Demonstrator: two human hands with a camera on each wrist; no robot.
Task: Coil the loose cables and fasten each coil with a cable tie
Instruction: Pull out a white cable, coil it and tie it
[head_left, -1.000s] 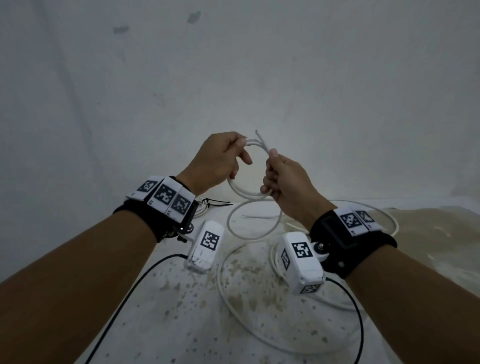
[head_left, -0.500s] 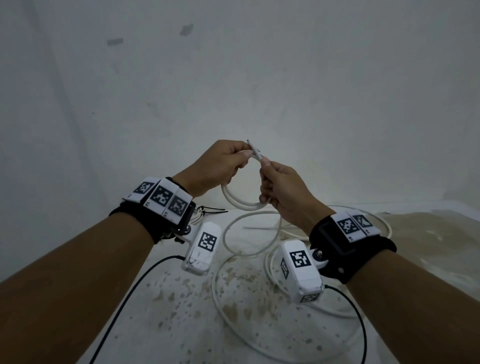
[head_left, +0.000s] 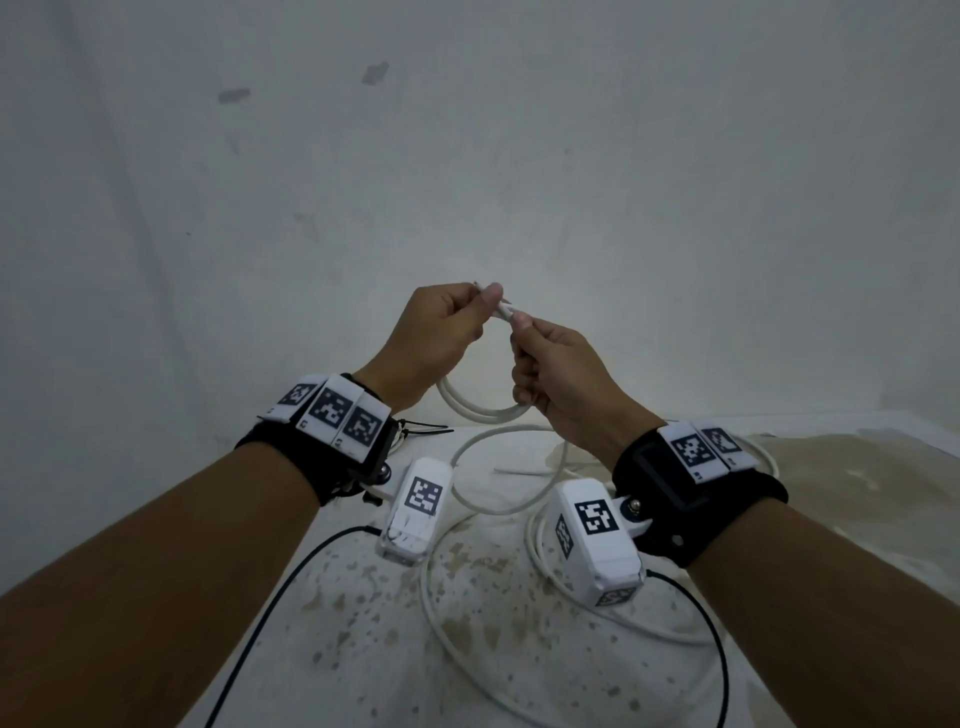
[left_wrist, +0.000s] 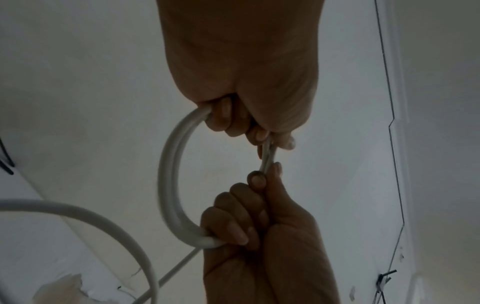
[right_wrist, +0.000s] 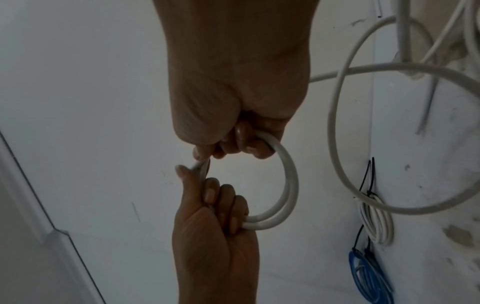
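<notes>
Loose turns of the white cable (head_left: 441, 597) are spread over the stained table (head_left: 363, 649) nearest the person. Above them, a small coil (head_left: 480, 413) of the same cable is held up between both fists: it is gripped by the curled left hand (head_left: 434, 338) and pinched at its top by the right hand (head_left: 563, 379). Farther left, a tied white bundle (right_wrist: 376, 222) lies on the table.

Both the right hand (right_wrist: 233, 86) and the left hand (right_wrist: 215, 236) grip a small white cable coil (right_wrist: 291, 185). Near the wall lie a tied white coil (right_wrist: 376, 222) and a blue coil (right_wrist: 363, 273).
</notes>
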